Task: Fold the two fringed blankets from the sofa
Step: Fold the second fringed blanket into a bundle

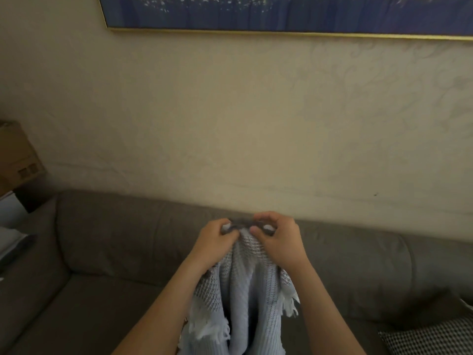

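A pale blue-grey waffle-knit blanket with white fringe hangs in front of me over the brown sofa. My left hand and my right hand sit close together at chest height, each pinching the blanket's top edge. The cloth drops from them in loose vertical folds, and fringe tufts show at the lower left and at the right. Only one blanket is in view.
The sofa's backrest runs along a cream wall under a gold-framed blue picture. A cardboard box stands at the left beyond the armrest. A black-and-white checked cushion lies at the lower right.
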Demonstrator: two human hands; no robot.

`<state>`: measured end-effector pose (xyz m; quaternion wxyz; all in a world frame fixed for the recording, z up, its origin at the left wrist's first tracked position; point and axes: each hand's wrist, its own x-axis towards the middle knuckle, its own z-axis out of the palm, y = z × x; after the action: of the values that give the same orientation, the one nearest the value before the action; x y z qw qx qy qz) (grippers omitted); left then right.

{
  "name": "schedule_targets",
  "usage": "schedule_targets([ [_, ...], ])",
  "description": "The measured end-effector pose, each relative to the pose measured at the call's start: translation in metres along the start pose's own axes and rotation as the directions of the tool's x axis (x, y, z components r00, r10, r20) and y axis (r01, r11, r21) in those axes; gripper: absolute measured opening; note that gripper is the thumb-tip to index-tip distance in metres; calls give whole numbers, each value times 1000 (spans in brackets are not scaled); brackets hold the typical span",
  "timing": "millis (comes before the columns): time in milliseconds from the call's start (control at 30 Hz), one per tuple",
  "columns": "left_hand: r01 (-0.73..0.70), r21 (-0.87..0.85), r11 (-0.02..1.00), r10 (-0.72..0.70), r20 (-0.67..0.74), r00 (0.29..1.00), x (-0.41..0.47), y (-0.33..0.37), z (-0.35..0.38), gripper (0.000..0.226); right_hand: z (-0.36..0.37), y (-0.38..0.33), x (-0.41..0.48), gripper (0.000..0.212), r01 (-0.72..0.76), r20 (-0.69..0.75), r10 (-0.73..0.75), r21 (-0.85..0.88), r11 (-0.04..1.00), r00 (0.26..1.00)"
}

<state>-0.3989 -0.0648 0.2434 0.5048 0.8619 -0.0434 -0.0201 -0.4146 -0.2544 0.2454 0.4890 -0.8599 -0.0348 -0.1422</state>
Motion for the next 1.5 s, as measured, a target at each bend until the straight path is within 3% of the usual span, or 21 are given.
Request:
schedule_targets([
  [133, 17, 18, 1000, -12, -274, 962, 4, 2, -1, 13, -3, -2, -5, 51, -48, 106, 78, -265, 963, 991],
  [200, 18, 7, 1000, -15, -345, 938, 5, 3, 2, 13, -1, -2, -7, 43, -73, 100, 119, -375, 924, 988],
  [333, 61, -139, 988, -116, -436, 893, 9, 4, 4, 7, 3, 6, -12, 8, -111, 134, 244, -621, 776, 960],
  [367, 79, -161, 984, -142, -436, 889, 11, 2, 4, 6, 4, 12, -12, 11, -131, 132, 272, -631, 764, 953],
  [433, 120, -193, 974, -193, -424, 885, 16, 0, 5, 8, 2, 18, -11, 23, -131, 189, 293, -587, 799, 937],
  [567, 236, -233, 943, -318, -428, 846, 22, -7, 2, 11, -8, 21, -9, 13, -25, 488, 183, -312, 950, 853],
  [700, 304, -235, 923, -382, -458, 803, 27, -13, -3, 15, -19, 13, -7, 31, -10, 627, 97, -142, 990, 773],
  [767, 316, -240, 918, -394, -453, 799, 28, -15, -3, 18, -18, 14, -4, 35, -40, 612, 101, -113, 993, 784],
  [833, 321, -261, 910, -408, -443, 798, 30, -17, -3, 24, -14, 15, -2, 26, -92, 580, 92, -28, 995, 810],
  [867, 327, -277, 904, -421, -438, 794, 32, -18, -2, 31, -11, 15, -3, 19, -113, 563, 74, 36, 993, 823],
  [967, 336, -351, 874, -469, -426, 773, 35, -18, -1, 51, -4, 16, -9, 22, -154, 477, 46, 191, 969, 878],
  [1100, 333, -462, 822, -528, -402, 748, 35, -15, 0, 59, 3, 13, -13, 22, -72, 367, -3, 193, 979, 930],
  [1200, 311, -504, 806, -531, -383, 756, 38, -16, 0, 57, 7, 6, -11, 32, -38, 347, -15, 147, 988, 938],
  [1300, 314, -568, 761, -547, -302, 781, 43, -18, -1, 46, 8, -3, -8, 15, 9, 386, -11, 7, 1000, 922],
  [1333, 324, -608, 725, -553, -232, 800, 44, -17, -4, 39, 7, -5, -8, 23, 19, 404, -7, -27, 999, 915],
  [1433, 343, -681, 647, -488, -23, 873, 45, -18, -6, 24, 0, -4, -4, 35, -90, 442, 39, 95, 991, 896],
  [1500, 320, -672, 667, -456, -28, 890, 45, -19, -5, 15, -2, -8, -3, 29, -146, 333, 50, 272, 951, 942],
])
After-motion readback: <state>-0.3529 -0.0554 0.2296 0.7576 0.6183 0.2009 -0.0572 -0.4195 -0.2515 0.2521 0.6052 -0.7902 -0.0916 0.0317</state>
